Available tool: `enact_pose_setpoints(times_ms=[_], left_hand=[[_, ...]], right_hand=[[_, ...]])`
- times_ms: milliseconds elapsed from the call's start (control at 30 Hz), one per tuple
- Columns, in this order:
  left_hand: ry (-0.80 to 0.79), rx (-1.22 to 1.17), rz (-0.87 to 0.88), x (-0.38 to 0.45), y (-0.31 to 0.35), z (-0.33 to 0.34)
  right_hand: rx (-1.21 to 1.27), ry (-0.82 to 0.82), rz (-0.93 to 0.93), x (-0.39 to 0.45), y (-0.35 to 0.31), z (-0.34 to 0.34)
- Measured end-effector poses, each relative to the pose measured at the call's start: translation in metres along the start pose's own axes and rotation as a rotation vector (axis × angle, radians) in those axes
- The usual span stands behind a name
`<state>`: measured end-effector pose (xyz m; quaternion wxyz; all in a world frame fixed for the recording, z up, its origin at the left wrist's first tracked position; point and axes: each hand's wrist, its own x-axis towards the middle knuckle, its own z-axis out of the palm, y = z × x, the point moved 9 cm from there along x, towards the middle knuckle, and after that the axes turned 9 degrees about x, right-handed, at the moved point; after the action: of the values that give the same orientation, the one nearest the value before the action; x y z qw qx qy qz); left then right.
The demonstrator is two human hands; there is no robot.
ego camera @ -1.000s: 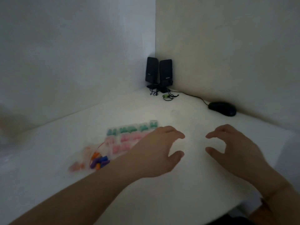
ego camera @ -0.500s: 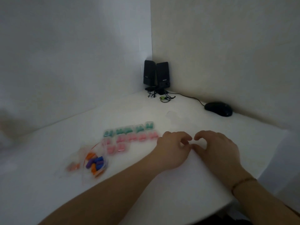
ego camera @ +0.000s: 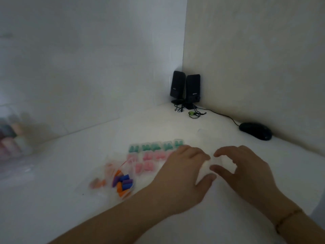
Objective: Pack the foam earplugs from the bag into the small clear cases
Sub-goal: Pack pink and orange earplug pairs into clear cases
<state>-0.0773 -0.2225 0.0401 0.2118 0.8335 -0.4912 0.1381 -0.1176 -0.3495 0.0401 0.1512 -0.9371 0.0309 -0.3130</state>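
Observation:
A clear bag (ego camera: 105,175) lies on the white table (ego camera: 52,199), holding orange, blue and purple foam earplugs (ego camera: 124,182). Behind it sit small clear cases: a row with green earplugs (ego camera: 154,147) and below it cases with pink earplugs (ego camera: 149,156). My left hand (ego camera: 182,175) and my right hand (ego camera: 246,173) meet just right of these rows. Between their curled fingers and thumbs is a faint, blurred empty clear case (ego camera: 226,162), held at both ends.
Two black speakers (ego camera: 186,90) stand in the far corner, with a cable running to a black mouse (ego camera: 255,131) along the right wall. Blurred pastel bottles (ego camera: 12,138) stand at the left edge. The table's front right edge is near my right forearm.
My hands came together from apart, then spread slightly with the clear case between them. The view has shifted a little to the left.

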Motion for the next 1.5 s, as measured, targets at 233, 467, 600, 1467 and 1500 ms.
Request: enact_pose_setpoints(times_ms=[233, 467, 600, 1467, 1500], left_hand=[[-0.106, -1.032, -0.399, -0.025, -0.088, -0.048], [0.140, -1.412, -0.470, -0.050, -0.138, -0.057], [0.141, -1.476, -0.490, -0.051, -0.146, -0.053], [0.088, -1.678, -0.476, -0.055, -0.132, -0.039], [0.106, -1.681, -0.466, -0.055, -0.132, -0.041]], right_hand=[[0.411, 0.133, -0.404, 0.053, -0.116, -0.004], [0.527, 0.095, -0.328, 0.080, -0.150, 0.052], [0.648, 0.038, -0.349, 0.074, -0.147, 0.054], [0.606, 0.016, -0.354, 0.060, -0.147, 0.051], [0.575, -0.139, -0.339, 0.058, -0.147, 0.062]])
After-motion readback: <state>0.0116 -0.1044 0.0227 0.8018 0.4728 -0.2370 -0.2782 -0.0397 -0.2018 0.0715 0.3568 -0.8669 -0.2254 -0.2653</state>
